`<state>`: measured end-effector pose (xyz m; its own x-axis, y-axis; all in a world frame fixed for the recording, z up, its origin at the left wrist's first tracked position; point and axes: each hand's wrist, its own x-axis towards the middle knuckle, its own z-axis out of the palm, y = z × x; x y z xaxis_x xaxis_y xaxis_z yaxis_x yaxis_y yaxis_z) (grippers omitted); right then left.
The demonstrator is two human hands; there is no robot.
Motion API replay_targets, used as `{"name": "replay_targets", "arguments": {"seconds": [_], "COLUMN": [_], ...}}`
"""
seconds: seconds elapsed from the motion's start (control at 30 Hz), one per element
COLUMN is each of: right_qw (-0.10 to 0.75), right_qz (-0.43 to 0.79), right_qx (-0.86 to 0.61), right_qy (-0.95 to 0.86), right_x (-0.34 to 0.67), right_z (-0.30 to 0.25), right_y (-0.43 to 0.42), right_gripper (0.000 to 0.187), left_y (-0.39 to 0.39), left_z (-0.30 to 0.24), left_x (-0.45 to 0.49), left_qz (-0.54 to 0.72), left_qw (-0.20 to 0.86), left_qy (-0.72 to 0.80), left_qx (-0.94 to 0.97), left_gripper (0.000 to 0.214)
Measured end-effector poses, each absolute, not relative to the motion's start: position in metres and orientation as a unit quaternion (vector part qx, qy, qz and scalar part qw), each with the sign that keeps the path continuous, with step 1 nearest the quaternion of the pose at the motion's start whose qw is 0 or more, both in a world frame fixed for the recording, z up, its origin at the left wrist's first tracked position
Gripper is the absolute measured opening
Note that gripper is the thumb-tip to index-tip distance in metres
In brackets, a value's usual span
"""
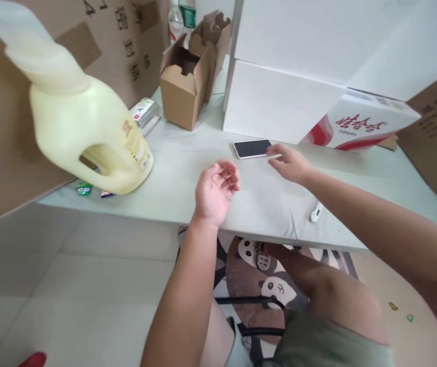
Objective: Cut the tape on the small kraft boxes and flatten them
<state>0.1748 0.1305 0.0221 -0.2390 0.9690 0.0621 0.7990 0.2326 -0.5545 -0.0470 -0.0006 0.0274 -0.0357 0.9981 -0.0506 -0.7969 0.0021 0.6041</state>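
A smartphone [252, 149] with a dark screen and a light edge lies flat on the pale table cover. At its right end is my right hand [288, 162], fingers apart, with the fingertips just at the phone's corner. Whether they touch it I cannot tell. My left hand [217, 191] is nearer the table's front edge, palm turned up and fingers loosely curled around nothing. Beneath my right forearm a small white stick-shaped device [316, 212] lies on the cover, partly hidden.
On the left stands a large pale-yellow jug [69, 120], near a big cardboard box [127, 76]. Small brown cartons [180, 94] and bottles [175, 23] are at the back. White boxes [279, 102] and a red-and-white box [359, 125] rise behind the phone.
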Motion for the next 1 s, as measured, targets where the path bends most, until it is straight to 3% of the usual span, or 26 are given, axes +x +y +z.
{"name": "replay_targets", "arguments": {"seconds": [0.07,0.13,0.23,0.4,0.5,0.57,0.67,0.73,0.83,0.9,1.0], "right_qw": [0.185,0.183,0.184,0.136,0.149,0.205,0.296,0.358,0.492,0.571,0.626], "right_qz": [0.192,0.173,0.113,0.070,0.074,0.080,0.096,0.125,0.197,0.228,0.254], "right_qx": [-0.511,-0.455,-0.470,-0.554,-0.554,-0.535,-0.481,-0.459,-0.458,-0.486,-0.512], "right_qy": [-0.817,-0.854,-0.856,-0.819,-0.815,-0.816,-0.819,-0.803,-0.714,-0.622,-0.531], "right_x": [0.105,0.039,-0.038,-0.088,-0.081,-0.065,-0.021,0.021,0.086,0.121,0.156], "right_z": [0.021,0.024,0.041,0.076,0.082,0.076,0.055,0.038,0.018,0.010,0.004], "right_y": [0.149,0.168,0.197,0.237,0.240,0.228,0.187,0.145,0.072,0.028,-0.013], "right_gripper": [0.041,0.057,0.074,0.062,0.055,0.057,0.061,0.050,0.033,0.026,0.020], "left_y": [-0.001,-0.002,-0.003,-0.008,-0.010,-0.010,-0.009,-0.008,-0.006,-0.004,-0.001], "left_z": [0.029,0.029,0.027,0.024,0.023,0.020,0.013,0.009,0.007,0.008,0.008], "left_x": [-0.049,-0.050,-0.055,-0.073,-0.077,-0.076,-0.076,-0.081,-0.089,-0.089,-0.078], "left_qz": [0.659,0.640,0.628,0.614,0.633,0.674,0.779,0.814,0.834,0.837,0.777], "left_qw": [0.674,0.687,0.690,0.688,0.681,0.644,0.458,0.307,0.202,0.216,0.374], "left_qy": [0.235,0.204,0.176,0.201,0.206,0.237,0.376,0.462,0.479,0.446,0.401], "left_qx": [0.237,0.277,0.314,0.331,0.305,0.272,0.206,0.171,0.184,0.232,0.310], "left_gripper": [0.027,0.030,0.033,0.032,0.043,0.051,0.045,0.034,0.022,0.024,0.034]}}
